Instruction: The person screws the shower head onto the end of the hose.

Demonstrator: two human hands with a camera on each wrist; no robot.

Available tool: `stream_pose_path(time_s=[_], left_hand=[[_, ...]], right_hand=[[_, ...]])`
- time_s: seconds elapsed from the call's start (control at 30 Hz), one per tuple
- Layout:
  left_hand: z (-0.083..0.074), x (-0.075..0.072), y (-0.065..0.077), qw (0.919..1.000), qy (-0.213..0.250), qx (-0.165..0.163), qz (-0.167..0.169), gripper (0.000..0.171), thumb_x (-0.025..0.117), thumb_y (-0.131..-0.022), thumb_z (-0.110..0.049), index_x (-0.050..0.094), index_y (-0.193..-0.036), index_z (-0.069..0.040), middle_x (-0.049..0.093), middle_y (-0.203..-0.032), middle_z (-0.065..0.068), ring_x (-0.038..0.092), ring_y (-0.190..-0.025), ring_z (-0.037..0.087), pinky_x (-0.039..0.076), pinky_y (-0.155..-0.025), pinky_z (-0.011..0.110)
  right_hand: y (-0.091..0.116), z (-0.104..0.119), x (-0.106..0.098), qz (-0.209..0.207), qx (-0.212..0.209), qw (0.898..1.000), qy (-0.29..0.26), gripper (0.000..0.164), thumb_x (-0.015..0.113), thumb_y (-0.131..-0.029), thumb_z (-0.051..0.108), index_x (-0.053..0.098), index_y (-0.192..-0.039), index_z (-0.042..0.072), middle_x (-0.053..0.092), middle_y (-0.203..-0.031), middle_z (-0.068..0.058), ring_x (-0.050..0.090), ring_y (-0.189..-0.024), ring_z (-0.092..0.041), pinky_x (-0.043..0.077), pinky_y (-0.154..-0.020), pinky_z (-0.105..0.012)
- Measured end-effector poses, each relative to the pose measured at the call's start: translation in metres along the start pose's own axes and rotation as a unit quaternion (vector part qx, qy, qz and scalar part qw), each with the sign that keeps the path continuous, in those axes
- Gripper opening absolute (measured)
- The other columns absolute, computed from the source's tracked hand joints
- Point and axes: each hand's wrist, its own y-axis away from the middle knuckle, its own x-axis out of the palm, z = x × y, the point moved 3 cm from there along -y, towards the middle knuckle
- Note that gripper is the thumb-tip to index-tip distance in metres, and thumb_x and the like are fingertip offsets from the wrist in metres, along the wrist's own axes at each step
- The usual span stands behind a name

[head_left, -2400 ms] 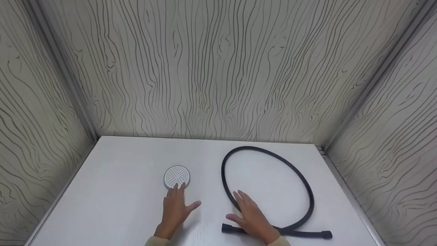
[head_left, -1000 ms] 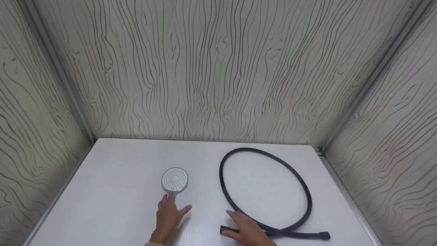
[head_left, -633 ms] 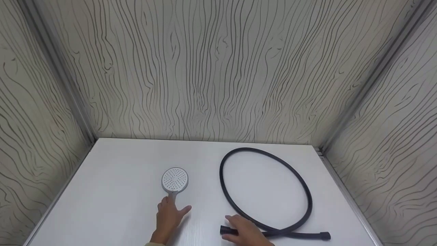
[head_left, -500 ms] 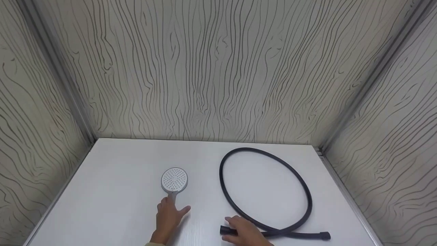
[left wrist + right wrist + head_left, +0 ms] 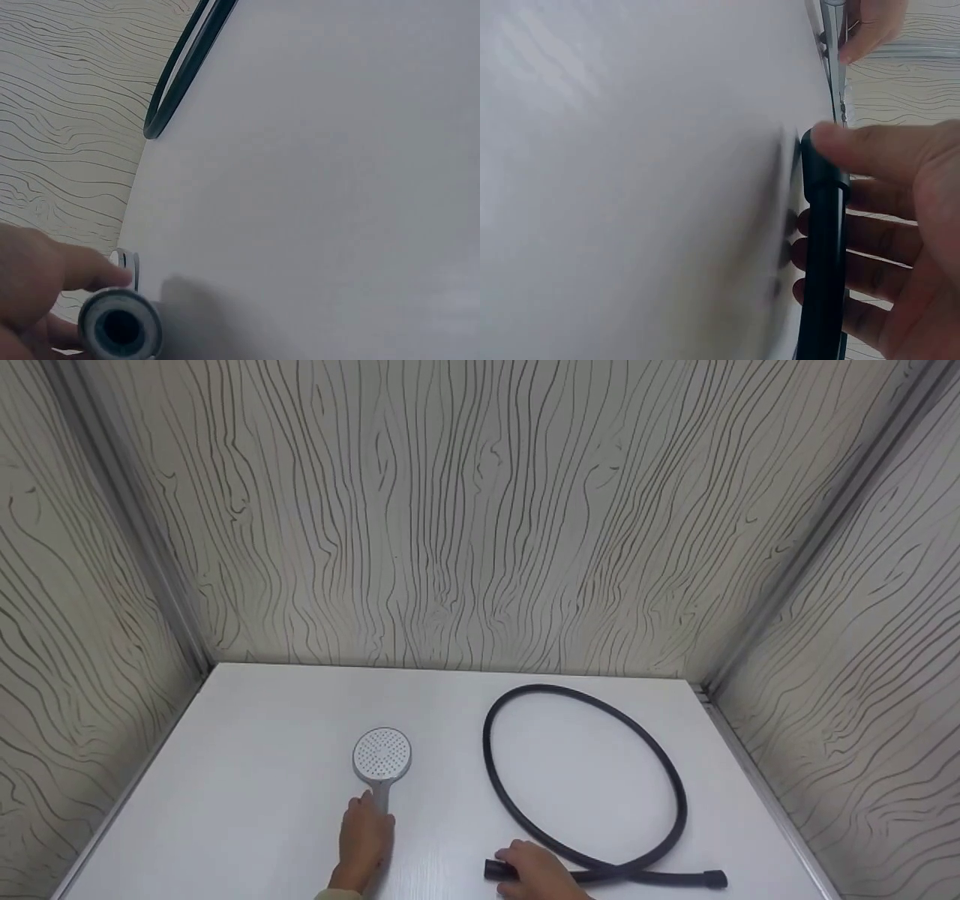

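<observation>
A round handheld shower head (image 5: 382, 753) with a white dotted face lies face up at the table's middle left. My left hand (image 5: 365, 832) grips its grey handle, thumb folded in. In the left wrist view the handle's hollow end (image 5: 121, 330) sticks out beside the thumb. A black shower hose (image 5: 680, 787) lies in a loop on the right. My right hand (image 5: 538, 874) holds it just behind its near-left end. In the right wrist view the thumb presses the hose's end fitting (image 5: 821, 169) and the other fingers curl beneath the hose.
The white table (image 5: 285, 712) is enclosed by panels with a wavy wood-grain pattern (image 5: 450, 510), at the back and both sides. Grey metal strips (image 5: 146, 532) run along the corners. The hose's other end fitting (image 5: 715, 879) lies near the front right.
My left hand has drawn back from the shower head's face to its handle, and its thumb has folded in. My right hand has come down toward me and taken hold of the hose's end.
</observation>
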Motion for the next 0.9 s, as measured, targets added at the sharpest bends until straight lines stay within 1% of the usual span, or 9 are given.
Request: stream_pose_path(time_s=[0.1, 0.17, 0.27, 0.4, 0.47, 0.53, 0.67, 0.8, 0.9], left_hand=[[0.001, -0.002, -0.001, 0.9999, 0.010, 0.000, 0.004, 0.052, 0.064, -0.087, -0.006, 0.046, -0.130, 0.018, 0.059, -0.102, 0.027, 0.063, -0.093, 0.038, 0.058, -0.082, 0.051], [0.002, -0.003, -0.002, 0.9997, 0.019, -0.008, 0.010, 0.051, 0.064, -0.087, -0.007, 0.047, -0.129, 0.018, 0.059, -0.099, 0.025, 0.063, -0.090, 0.036, 0.059, -0.079, 0.050], [0.004, -0.002, -0.004, 0.9989, 0.036, -0.024, 0.020, 0.050, 0.062, -0.087, -0.007, 0.048, -0.127, 0.019, 0.059, -0.098, 0.025, 0.063, -0.089, 0.036, 0.060, -0.077, 0.049], [0.007, -0.001, -0.005, 0.9967, 0.067, -0.035, 0.028, 0.039, 0.061, -0.086, -0.005, 0.055, -0.116, 0.018, 0.063, -0.095, 0.024, 0.067, -0.083, 0.032, 0.062, -0.067, 0.040], [0.008, -0.001, -0.005, 0.9953, 0.082, -0.040, 0.034, 0.033, 0.061, -0.085, -0.005, 0.058, -0.109, 0.016, 0.065, -0.090, 0.022, 0.066, -0.075, 0.027, 0.060, -0.058, 0.034], [0.009, -0.001, -0.006, 0.9935, 0.095, -0.049, 0.039, 0.032, 0.062, -0.084, -0.006, 0.058, -0.107, 0.016, 0.066, -0.088, 0.021, 0.065, -0.071, 0.023, 0.058, -0.054, 0.031], [0.010, -0.001, -0.007, 0.9905, 0.108, -0.069, 0.050, 0.037, 0.063, -0.084, -0.010, 0.057, -0.109, 0.016, 0.065, -0.087, 0.019, 0.062, -0.067, 0.018, 0.056, -0.053, 0.028], [0.012, 0.000, -0.009, 0.9873, 0.119, -0.086, 0.061, 0.042, 0.065, -0.085, -0.014, 0.056, -0.113, 0.016, 0.066, -0.088, 0.018, 0.062, -0.068, 0.017, 0.056, -0.055, 0.027], [0.013, 0.001, -0.010, 0.9823, 0.140, -0.101, 0.073, 0.046, 0.067, -0.084, -0.016, 0.055, -0.115, 0.016, 0.067, -0.084, 0.015, 0.063, -0.068, 0.016, 0.056, -0.055, 0.026]], right_hand=[[-0.001, -0.002, 0.001, 0.010, 0.024, 1.000, -0.011, 0.031, 0.077, -0.076, 0.020, 0.071, -0.104, 0.007, 0.060, -0.083, 0.008, 0.050, -0.073, -0.001, 0.052, -0.065, -0.021], [-0.002, -0.003, 0.002, 0.012, 0.029, 0.999, -0.012, 0.027, 0.077, -0.076, 0.019, 0.072, -0.101, 0.008, 0.057, -0.080, 0.010, 0.047, -0.071, 0.000, 0.049, -0.062, -0.019], [-0.001, -0.003, 0.003, 0.011, 0.034, 0.999, -0.029, 0.021, 0.076, -0.077, 0.017, 0.073, -0.096, 0.009, 0.054, -0.076, 0.011, 0.044, -0.067, 0.001, 0.045, -0.058, -0.017], [0.000, -0.002, 0.003, 0.004, 0.032, 0.999, -0.039, 0.016, 0.075, -0.079, 0.018, 0.073, -0.093, 0.011, 0.050, -0.073, 0.013, 0.041, -0.065, 0.001, 0.042, -0.055, -0.015], [0.001, -0.001, 0.003, -0.002, 0.026, 0.999, -0.033, 0.015, 0.076, -0.078, 0.018, 0.073, -0.091, 0.011, 0.050, -0.073, 0.013, 0.041, -0.064, 0.001, 0.041, -0.055, -0.015], [0.001, -0.001, 0.003, -0.007, 0.021, 0.999, -0.028, 0.015, 0.076, -0.078, 0.019, 0.073, -0.090, 0.011, 0.050, -0.073, 0.013, 0.040, -0.064, 0.001, 0.041, -0.054, -0.015], [0.000, -0.001, 0.003, -0.008, 0.019, 0.999, -0.027, 0.015, 0.077, -0.078, 0.020, 0.072, -0.090, 0.011, 0.050, -0.073, 0.013, 0.040, -0.064, 0.001, 0.040, -0.054, -0.015], [0.000, -0.002, 0.004, -0.006, 0.020, 0.999, -0.032, 0.015, 0.077, -0.078, 0.021, 0.072, -0.089, 0.011, 0.049, -0.072, 0.013, 0.039, -0.064, 0.001, 0.039, -0.054, -0.015], [0.000, -0.002, 0.005, -0.007, 0.021, 0.999, -0.032, 0.015, 0.077, -0.078, 0.020, 0.073, -0.089, 0.011, 0.048, -0.072, 0.012, 0.039, -0.064, 0.000, 0.038, -0.054, -0.015]])
